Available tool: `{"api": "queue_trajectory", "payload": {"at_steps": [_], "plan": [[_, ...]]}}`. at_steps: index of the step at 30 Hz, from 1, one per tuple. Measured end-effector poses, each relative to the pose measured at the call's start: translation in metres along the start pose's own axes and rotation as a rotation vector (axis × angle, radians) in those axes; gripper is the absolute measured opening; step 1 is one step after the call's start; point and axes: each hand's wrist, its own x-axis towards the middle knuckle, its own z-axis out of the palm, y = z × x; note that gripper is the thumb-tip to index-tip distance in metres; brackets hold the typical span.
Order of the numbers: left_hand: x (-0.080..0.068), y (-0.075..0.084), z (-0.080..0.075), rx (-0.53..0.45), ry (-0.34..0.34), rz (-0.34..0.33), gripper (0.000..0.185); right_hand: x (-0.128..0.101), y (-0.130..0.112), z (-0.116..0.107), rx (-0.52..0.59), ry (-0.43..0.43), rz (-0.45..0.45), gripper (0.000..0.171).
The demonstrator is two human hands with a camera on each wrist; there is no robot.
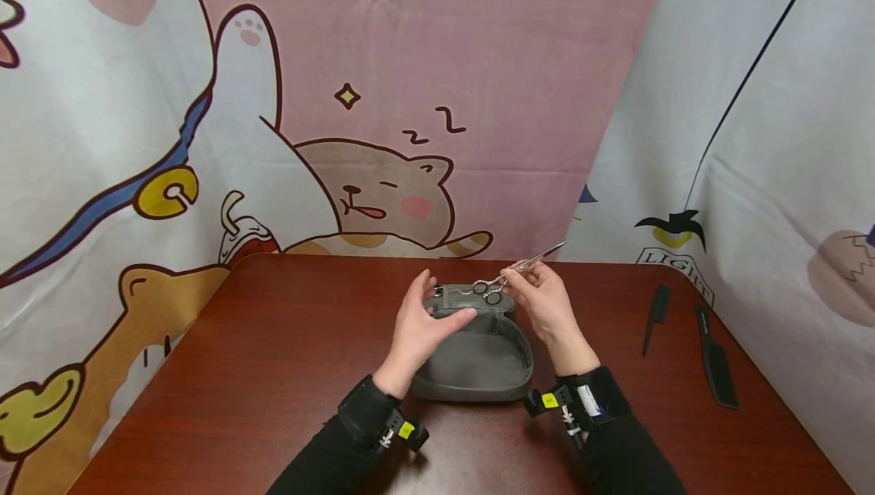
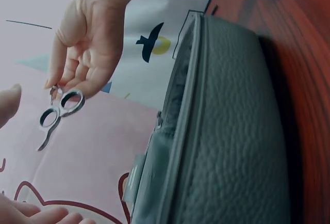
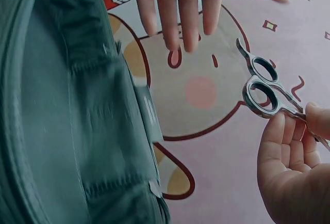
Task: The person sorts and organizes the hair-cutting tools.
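Note:
My right hand [image 1: 547, 305] pinches a pair of silver hairdressing scissors [image 3: 262, 92] near the pivot. The finger rings point left and the blades reach up to the right, above the case's far side. Over the left side of an open grey zip case [image 1: 472, 370] is my left hand [image 1: 424, 324], its fingers spread and apart from the scissors. Inside, the part of the case that shows holds nothing. Its lid stands folded back at the far side, partly behind the hands. In the left wrist view the scissors' rings hang free below the right hand.
On the right of the brown table [image 1: 294, 358] lie a small black comb [image 1: 658, 305] and a larger black comb [image 1: 718, 366]. A cloth printed with cartoon animals [image 1: 478, 62] hangs behind the table's far edge.

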Motion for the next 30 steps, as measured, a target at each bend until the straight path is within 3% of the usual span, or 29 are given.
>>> {"api": "queue_trajectory", "payload": {"at_steps": [6, 14, 23, 30], "plan": [[-0.003, 0.002, 0.008, -0.126, 0.057, 0.021, 0.089, -0.005, 0.006, 0.010, 0.061, 0.015, -0.023, 0.008], [-0.007, 0.003, 0.014, -0.254, 0.057, 0.020, 0.076, -0.012, 0.009, 0.021, 0.141, 0.027, -0.022, 0.010], [-0.007, 0.006, 0.019, -0.321, 0.111, 0.006, 0.058, -0.015, 0.012, 0.030, 0.200, 0.006, -0.023, 0.011], [-0.004, -0.001, 0.022, -0.360, 0.137, 0.051, 0.039, -0.017, 0.016, 0.035, 0.243, 0.012, -0.015, 0.015]]}}
